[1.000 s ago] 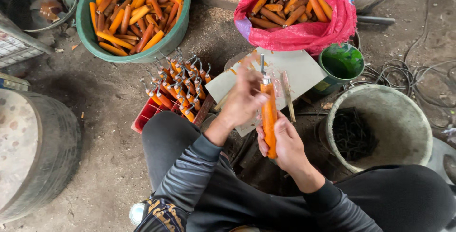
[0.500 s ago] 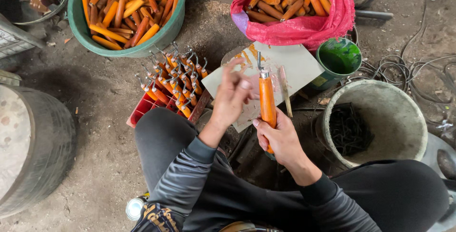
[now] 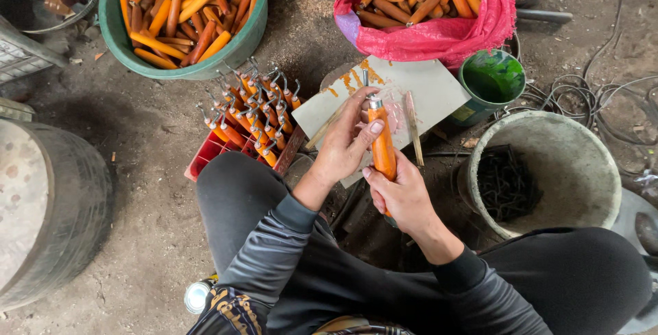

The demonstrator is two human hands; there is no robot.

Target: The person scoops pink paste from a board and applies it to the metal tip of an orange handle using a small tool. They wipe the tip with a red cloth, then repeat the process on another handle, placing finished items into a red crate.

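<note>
this is a rough small workshop, worked at ground level on a bare dirt floor (image 3: 157, 136) strewn with sawdust and scraps. the landmark is the pale work board (image 3: 425, 88) in the middle, smeared with orange. up and left of the board a green tub (image 3: 240, 40) is heaped with orange wooden handles; just above the board a red sack (image 3: 439, 33) holds more. left of the board a red crate (image 3: 205, 160) carries finished handles fitted with metal hooks. right of the board stand a green paint pot (image 3: 493, 78) and a dirty bucket (image 3: 548, 143) of dark metal pieces, with tangled wires (image 3: 582, 95) beyond.
</note>
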